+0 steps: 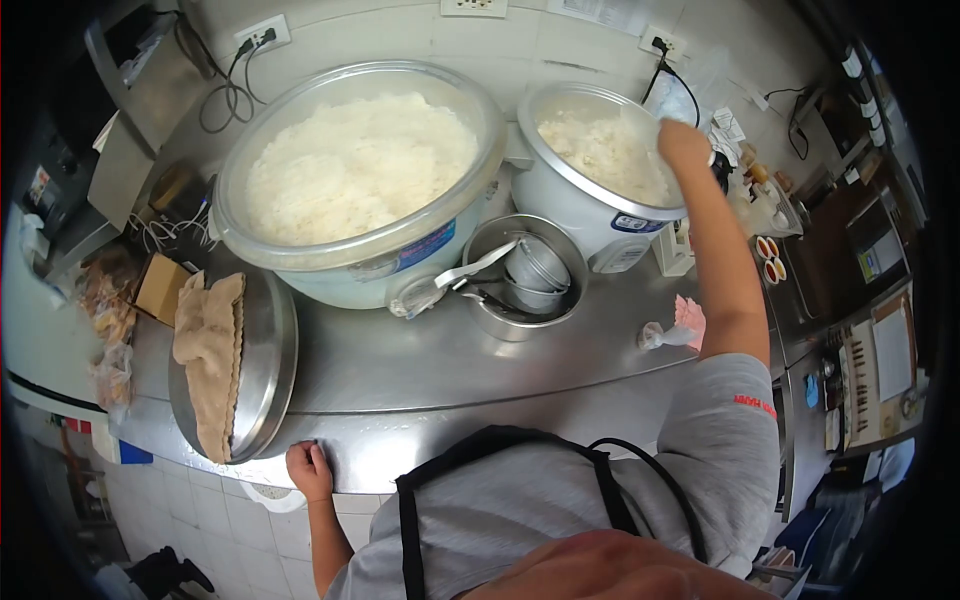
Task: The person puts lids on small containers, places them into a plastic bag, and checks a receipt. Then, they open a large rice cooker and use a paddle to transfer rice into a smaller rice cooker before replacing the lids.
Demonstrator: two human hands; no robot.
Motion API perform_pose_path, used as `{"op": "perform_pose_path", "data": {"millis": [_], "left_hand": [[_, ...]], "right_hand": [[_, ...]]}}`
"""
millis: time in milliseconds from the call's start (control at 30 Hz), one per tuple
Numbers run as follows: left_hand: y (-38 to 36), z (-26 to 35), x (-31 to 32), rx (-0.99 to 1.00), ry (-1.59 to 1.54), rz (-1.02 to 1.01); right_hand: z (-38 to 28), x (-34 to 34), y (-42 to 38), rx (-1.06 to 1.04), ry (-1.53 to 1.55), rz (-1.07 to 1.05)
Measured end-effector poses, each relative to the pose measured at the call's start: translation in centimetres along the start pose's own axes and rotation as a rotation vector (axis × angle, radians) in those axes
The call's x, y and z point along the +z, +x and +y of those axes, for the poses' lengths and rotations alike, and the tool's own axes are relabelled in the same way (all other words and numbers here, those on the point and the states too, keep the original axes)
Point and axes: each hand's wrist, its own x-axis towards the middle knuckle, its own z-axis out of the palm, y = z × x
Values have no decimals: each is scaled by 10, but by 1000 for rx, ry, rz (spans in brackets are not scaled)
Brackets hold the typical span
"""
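My right hand [685,145] is closed at the right rim of the smaller rice cooker [590,235], which holds white rice [605,150]. Whatever it grips is hidden or blurred. My left hand [310,470] rests on the front edge of the steel counter [400,360], its fingers curled and nothing visible in them. Between the cookers and me stands a steel pot [500,325] with metal bowls [538,268] and a white-handled utensil [475,265] in it. A larger tub [350,275], heaped with rice [370,165], is on the left.
Left on the counter, a tan cloth [210,350] lies over a round metal lid [270,370]. A knotted plastic bag with something pink [688,320] lies at the right. Small sauce cups [770,258] sit farther right. Cords [245,75] hang from wall outlets.
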Motion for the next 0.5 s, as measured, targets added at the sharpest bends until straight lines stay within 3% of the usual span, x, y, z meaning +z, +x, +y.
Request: {"op": "perform_pose_path", "data": {"millis": [233, 367, 500], "left_hand": [[1, 3, 1, -17, 68, -8], [2, 4, 2, 25, 80, 22], [5, 10, -4, 50, 65, 29]], "right_hand": [[-67, 38, -23, -407, -37, -161], [-33, 36, 8, -551, -157, -140], [-42, -82, 11, -325, -65, 32]]}}
